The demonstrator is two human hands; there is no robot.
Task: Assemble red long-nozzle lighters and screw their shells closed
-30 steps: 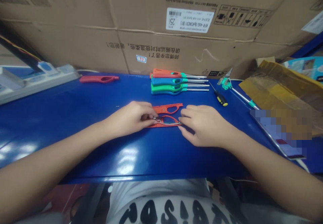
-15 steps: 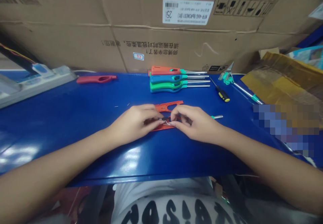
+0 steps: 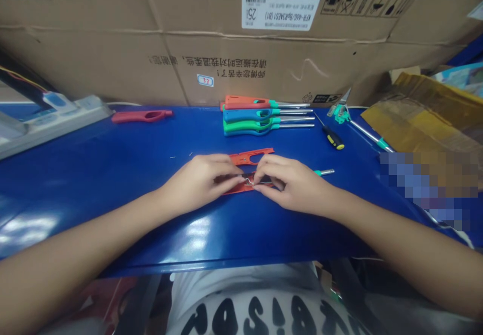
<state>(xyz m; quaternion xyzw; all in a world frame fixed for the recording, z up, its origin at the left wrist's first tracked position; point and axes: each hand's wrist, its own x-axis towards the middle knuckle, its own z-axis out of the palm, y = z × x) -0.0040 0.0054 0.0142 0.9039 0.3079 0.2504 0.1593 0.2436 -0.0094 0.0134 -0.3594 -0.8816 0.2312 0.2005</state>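
Note:
On the blue table lies an open orange lighter shell half [image 3: 237, 189], with a small black part and a thin white wire [image 3: 249, 180] inside it. My left hand [image 3: 202, 181] is closed at the shell's left side, fingertips pressed on the black part and covering most of it. My right hand [image 3: 292, 184] pinches the white wire between thumb and forefinger, over the shell's right side. The other orange shell half [image 3: 245, 158] lies just behind my hands, inner side up. From under my right hand sticks out a silver lighter tube [image 3: 327, 172] with a green collar.
Several assembled lighters [image 3: 249, 115] are stacked at the back, near a screwdriver [image 3: 334, 139]. A red handle shell [image 3: 141, 116] and a power strip [image 3: 81, 116] are at left, with two small screws [image 3: 172, 157] nearer. A large carton [image 3: 113, 68] walls the back; a taped cardboard piece [image 3: 422, 108] is at right.
The view has shifted slightly. My right fingertips have moved a little left and down along the white wire, and more of the wire shows. My left hand stays in place.

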